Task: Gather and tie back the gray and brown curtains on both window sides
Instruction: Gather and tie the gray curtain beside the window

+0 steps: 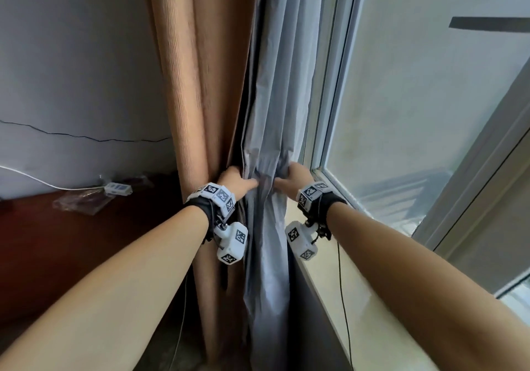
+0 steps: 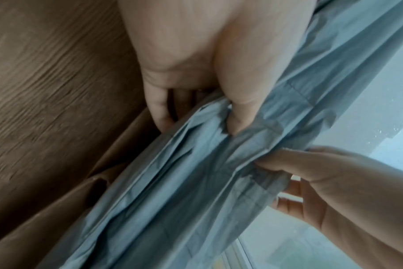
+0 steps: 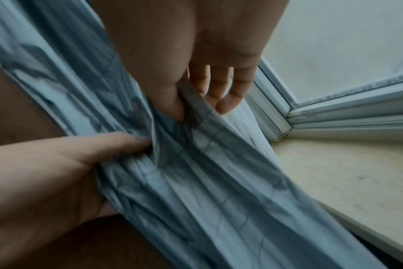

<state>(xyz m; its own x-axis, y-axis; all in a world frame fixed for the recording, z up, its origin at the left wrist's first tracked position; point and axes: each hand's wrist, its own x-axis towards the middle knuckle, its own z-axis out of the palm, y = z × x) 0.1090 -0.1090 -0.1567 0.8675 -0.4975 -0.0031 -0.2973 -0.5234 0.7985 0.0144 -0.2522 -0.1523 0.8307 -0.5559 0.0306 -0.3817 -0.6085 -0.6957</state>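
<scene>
The window [image 1: 415, 98] fills the head view from 12 to 4 o'clock, its sill [image 1: 329, 270] running toward 5. The brown curtain [image 1: 189, 89] hangs left of centre; touching it at its 3 o'clock is the gray curtain [image 1: 275, 98], bunched mid-frame. The left hand [image 1: 239, 181] and right hand [image 1: 295, 177] each pinch gray folds between thumb and fingers. No tie-back is visible. The thin pleats could slip free and fan out if either pinch loosens before the brown cloth is gathered in.

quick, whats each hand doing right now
Left hand: closed, pinching the gray curtain.
Right hand: closed, gripping the same gray curtain from the window side.
</scene>
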